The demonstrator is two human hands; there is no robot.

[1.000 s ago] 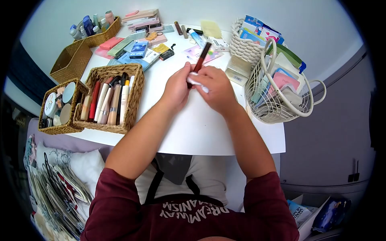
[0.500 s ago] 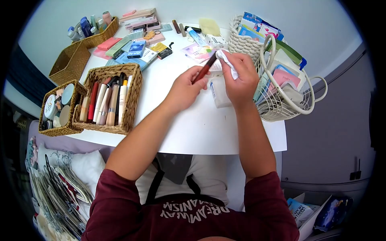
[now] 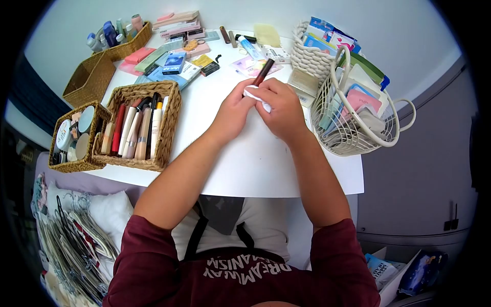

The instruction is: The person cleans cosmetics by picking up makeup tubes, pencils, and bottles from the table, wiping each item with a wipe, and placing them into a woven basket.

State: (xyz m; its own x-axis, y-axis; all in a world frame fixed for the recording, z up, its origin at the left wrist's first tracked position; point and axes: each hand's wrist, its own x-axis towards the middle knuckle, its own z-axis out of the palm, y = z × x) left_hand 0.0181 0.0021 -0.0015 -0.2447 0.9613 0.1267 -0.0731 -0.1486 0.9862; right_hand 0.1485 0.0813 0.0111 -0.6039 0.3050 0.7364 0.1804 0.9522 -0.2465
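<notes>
A dark red cosmetic tube with a black cap (image 3: 265,70) slants up and to the right out of my left hand (image 3: 231,116), whose fingers are wrapped round its lower part. My right hand (image 3: 281,108) pinches a folded white tissue (image 3: 260,101) and presses it against the tube, close beside the left fingers. The two hands meet over the white table, and the tube's lower end is hidden by them. Just right of the right hand stands a beige box with a translucent top (image 3: 304,82).
At left, a woven basket (image 3: 175,102) holds upright cosmetic tubes, beside a smaller basket (image 3: 76,167) of compacts. Boxes and palettes (image 3: 174,62) cover the back of the table. A white rope basket (image 3: 306,60) and a white wire basket (image 3: 353,149) stand at right.
My right hand has moved left and down, taking the tissue from the tube's capped end to its lower part. The translucent container below that hand no longer shows there.
</notes>
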